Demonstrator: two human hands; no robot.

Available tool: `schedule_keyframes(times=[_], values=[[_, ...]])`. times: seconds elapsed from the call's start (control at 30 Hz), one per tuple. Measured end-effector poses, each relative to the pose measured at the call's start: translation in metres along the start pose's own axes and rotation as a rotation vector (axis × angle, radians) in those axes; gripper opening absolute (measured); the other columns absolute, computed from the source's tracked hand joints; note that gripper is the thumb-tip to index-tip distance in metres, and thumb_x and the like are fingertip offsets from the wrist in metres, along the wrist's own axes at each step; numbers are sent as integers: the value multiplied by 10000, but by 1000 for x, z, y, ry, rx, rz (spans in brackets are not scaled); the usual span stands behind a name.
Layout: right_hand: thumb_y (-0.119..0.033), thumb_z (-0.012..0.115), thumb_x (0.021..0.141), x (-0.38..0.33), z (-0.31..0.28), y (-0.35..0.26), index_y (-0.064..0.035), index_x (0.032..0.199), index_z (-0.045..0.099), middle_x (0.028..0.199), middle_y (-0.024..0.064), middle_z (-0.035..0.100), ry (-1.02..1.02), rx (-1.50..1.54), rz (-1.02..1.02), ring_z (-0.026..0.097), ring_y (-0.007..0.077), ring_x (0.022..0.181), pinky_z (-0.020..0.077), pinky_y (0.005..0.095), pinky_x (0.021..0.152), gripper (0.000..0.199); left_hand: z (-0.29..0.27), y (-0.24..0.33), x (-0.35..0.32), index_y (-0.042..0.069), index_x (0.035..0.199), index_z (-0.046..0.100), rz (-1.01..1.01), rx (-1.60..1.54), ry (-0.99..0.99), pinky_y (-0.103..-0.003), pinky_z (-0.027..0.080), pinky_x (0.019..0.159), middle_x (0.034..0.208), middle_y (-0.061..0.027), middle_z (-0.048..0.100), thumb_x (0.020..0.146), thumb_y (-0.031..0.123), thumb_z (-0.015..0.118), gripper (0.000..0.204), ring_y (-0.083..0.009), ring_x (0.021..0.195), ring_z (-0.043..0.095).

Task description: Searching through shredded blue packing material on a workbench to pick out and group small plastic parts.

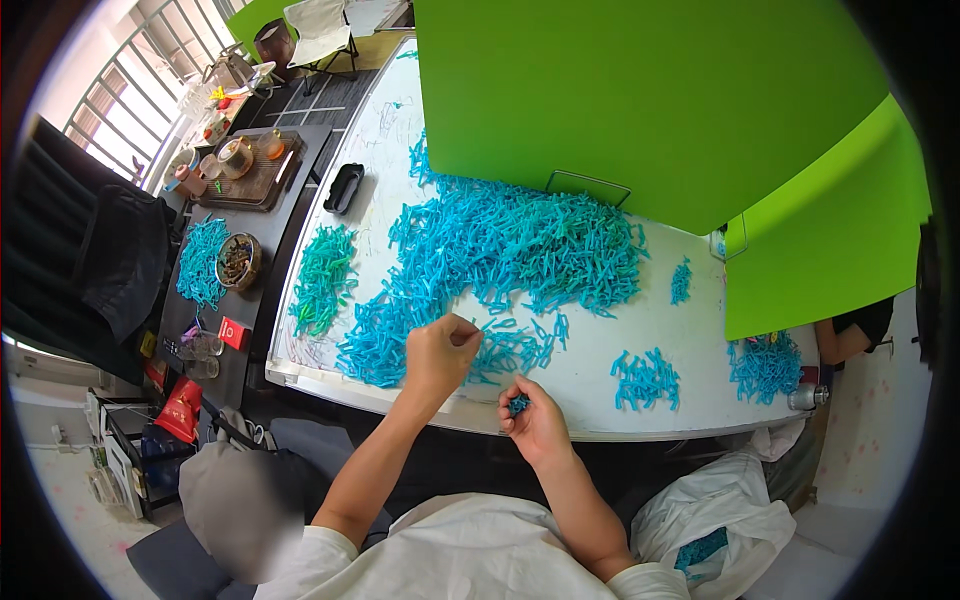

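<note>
My left hand (440, 352) hovers over the near part of a big heap of small blue plastic pieces (510, 245) on the white table (580, 360), fingers pinched together as if on one piece; what it grips is too small to see. My right hand (535, 420) is at the table's near edge, curled around a few blue pieces (518, 404). A greener pile (322, 278) lies to the left. Smaller blue piles lie at the right (645, 378) and far right (765, 365).
Green screens (640, 90) stand at the back of the table. A black tray (343, 187) sits at the far left. A dark side table (215, 290) holds more blue pieces, a bowl and a tea tray. A white bag (715, 510) lies by my right side. Another person's arm (845, 340) shows at right.
</note>
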State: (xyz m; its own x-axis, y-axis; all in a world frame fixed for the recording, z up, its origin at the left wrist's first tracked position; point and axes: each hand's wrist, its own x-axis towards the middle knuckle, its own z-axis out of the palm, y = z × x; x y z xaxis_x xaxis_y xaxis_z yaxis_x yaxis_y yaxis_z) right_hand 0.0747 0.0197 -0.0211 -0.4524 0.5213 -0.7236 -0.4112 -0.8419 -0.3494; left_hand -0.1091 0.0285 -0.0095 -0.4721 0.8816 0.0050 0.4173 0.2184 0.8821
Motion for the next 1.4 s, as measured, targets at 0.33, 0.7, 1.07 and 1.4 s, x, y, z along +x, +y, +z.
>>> schedule_keyframes(times=[0.33,0.7,1.07,1.4], values=[[-272,580,955,-1,-2,0,-84,816,531,760,66,575,15,28,15,554,154,624,433,240,520,238,25,-1,43,57,908,711,249,233,188,-381,483,594,739,-103,572,818,37,581,160,-258,631,602],[-269,586,952,-4,-4,-2,-83,814,536,763,67,584,21,61,23,558,155,630,436,240,526,237,59,-1,74,33,820,705,265,509,146,-423,519,688,916,-148,569,744,72,717,87,-340,791,620],[-259,572,957,-6,1,3,-67,817,540,757,73,571,17,37,22,550,158,651,432,249,546,240,47,6,64,38,789,702,117,304,232,-419,515,633,842,-156,585,743,51,693,48,-338,705,620],[-262,584,946,-6,1,7,-85,799,531,751,67,577,11,25,20,551,152,633,434,232,527,235,49,-10,65,12,834,705,333,416,136,-426,520,670,904,-161,573,751,19,666,91,-343,751,620]])
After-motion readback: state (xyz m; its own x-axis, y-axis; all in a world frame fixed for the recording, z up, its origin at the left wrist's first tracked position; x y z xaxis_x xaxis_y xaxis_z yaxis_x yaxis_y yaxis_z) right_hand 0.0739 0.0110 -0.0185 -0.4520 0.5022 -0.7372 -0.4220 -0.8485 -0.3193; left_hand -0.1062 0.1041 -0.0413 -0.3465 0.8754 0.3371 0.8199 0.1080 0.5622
